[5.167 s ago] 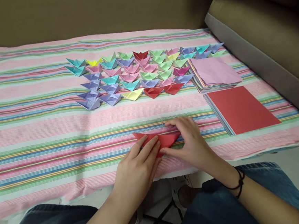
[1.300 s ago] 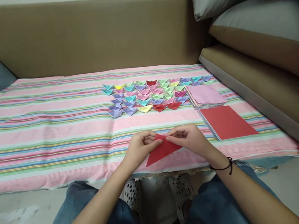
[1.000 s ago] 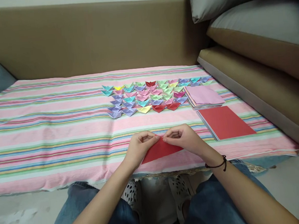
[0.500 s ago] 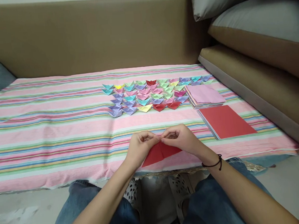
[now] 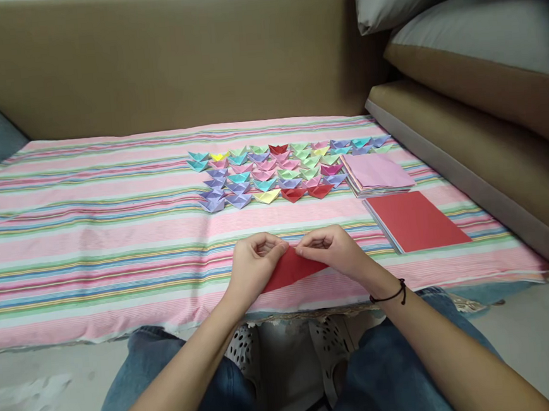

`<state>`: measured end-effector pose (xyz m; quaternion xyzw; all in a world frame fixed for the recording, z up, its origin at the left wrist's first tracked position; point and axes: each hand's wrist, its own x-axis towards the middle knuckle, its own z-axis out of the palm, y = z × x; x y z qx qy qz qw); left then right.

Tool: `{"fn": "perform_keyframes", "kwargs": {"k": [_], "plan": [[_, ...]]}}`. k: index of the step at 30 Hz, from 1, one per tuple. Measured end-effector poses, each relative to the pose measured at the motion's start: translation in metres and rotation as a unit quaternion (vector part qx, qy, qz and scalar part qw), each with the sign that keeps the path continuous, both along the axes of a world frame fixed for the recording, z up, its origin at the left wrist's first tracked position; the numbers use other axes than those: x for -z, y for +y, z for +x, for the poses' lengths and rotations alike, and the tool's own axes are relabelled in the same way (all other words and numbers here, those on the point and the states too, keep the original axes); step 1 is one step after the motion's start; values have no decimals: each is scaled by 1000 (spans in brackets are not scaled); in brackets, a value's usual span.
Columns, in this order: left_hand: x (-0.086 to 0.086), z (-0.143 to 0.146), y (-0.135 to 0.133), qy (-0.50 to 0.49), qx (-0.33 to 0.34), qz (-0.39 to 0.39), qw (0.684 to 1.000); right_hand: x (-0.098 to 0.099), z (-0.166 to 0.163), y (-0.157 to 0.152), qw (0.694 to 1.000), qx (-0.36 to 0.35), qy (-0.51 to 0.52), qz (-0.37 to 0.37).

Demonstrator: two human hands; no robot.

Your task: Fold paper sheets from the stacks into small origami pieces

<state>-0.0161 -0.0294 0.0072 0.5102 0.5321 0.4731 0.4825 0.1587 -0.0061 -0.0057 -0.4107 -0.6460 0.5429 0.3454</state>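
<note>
A folded sheet of red origami paper (image 5: 293,270) is held up near the front edge of the striped cloth. My left hand (image 5: 255,265) pinches its upper edge between thumb and fingers. On the other side, my right hand (image 5: 331,249) pinches the same sheet, its fingertips close to those of the left. The fingers hide part of the paper's top edge. Beyond my hands stand several rows of small folded paper boats (image 5: 264,185) in many colours.
To the right lie a stack of red-topped paper (image 5: 417,221) and, behind it, a stack of pink-topped paper (image 5: 380,170). Brown and grey cushions (image 5: 477,126) are piled along the right side. A brown backrest (image 5: 168,62) closes off the back of the striped cloth (image 5: 92,245).
My fingertips have moved slightly apart along the red paper's top edge. The sheet's lower part has lifted, and less of it shows below my hands.
</note>
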Motion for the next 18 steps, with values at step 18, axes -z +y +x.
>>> {"fn": "perform_keyframes", "kwargs": {"k": [18], "plan": [[-5,-44,24,-96,-147,22,984,-6,36,15,994,105,27,-14]]}}
